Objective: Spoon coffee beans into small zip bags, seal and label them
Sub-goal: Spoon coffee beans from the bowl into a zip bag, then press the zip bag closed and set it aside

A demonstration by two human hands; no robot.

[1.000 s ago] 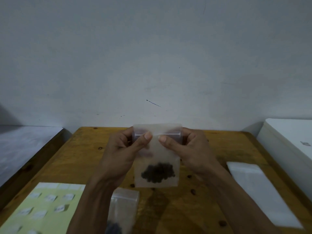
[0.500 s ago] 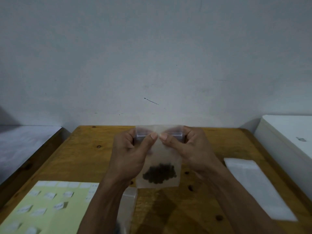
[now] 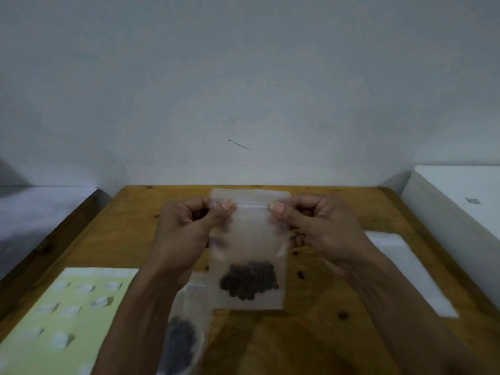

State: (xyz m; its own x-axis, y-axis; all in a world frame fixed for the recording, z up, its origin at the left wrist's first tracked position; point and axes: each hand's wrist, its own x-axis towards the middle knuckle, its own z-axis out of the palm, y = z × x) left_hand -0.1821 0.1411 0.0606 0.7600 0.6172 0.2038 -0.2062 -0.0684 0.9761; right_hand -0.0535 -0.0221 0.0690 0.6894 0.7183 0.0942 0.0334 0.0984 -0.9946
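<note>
A small clear zip bag (image 3: 250, 239) hangs upright above the wooden table (image 3: 130, 234), with a dark clump of coffee beans (image 3: 249, 281) in its bottom. My left hand (image 3: 189, 234) pinches the zip strip at the bag's left end. My right hand (image 3: 322, 231) pinches the strip at its right end. A second zip bag with beans (image 3: 184, 339) lies flat on the table under my left forearm.
A pale green label sheet (image 3: 62, 320) with several white stickers lies at the front left. A stack of flat white empty bags (image 3: 405, 269) lies at the right. A white box (image 3: 460, 207) borders the table's right side. A few loose beans (image 3: 343, 315) dot the wood.
My thumbs, which met at the middle of the zip strip, have slid apart to the bag's two ends. The bag has stayed upright in the same place.
</note>
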